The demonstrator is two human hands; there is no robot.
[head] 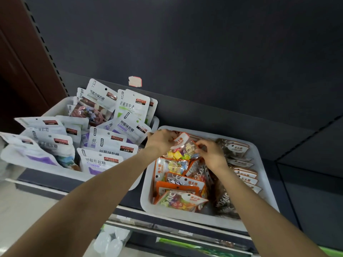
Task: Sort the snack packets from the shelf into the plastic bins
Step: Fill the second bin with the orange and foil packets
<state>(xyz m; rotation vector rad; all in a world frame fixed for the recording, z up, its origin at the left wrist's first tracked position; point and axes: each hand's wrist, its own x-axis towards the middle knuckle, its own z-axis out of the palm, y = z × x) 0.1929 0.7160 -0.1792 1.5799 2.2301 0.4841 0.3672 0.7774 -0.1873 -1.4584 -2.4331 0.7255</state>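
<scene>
left hand [161,141] + right hand [211,153] pinch crinkly clear candy packet [183,147] | over white plastic bin [263,164]

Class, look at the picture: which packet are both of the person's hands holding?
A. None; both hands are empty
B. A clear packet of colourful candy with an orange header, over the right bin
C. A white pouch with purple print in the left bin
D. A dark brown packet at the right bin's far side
B: the left hand and right hand both pinch the clear candy packet above the right bin.
</scene>
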